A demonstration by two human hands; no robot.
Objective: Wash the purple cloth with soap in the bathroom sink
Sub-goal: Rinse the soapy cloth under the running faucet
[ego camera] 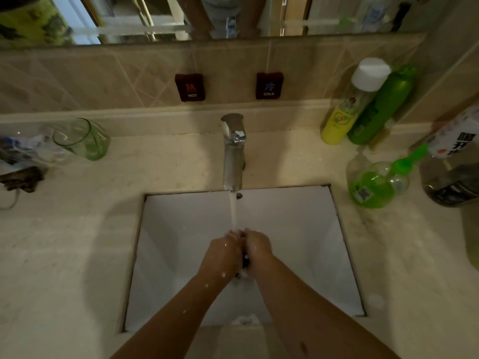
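Both hands are clenching together over the sink (298,242), w/ the left hand (224,251) and right hand (258,246) grasping the purple cloth (245,258) betw. them; only a dark sliver of it is showing. Suds are dotting the wrists. Water (233,211) is running from the faucet (232,151) onto the knuckles. Bottles are standing on the table (64,242) to the right: a green soap bottle (373,183), a yellow bottle (347,110). A green glass (83,138) is sitting to the left.
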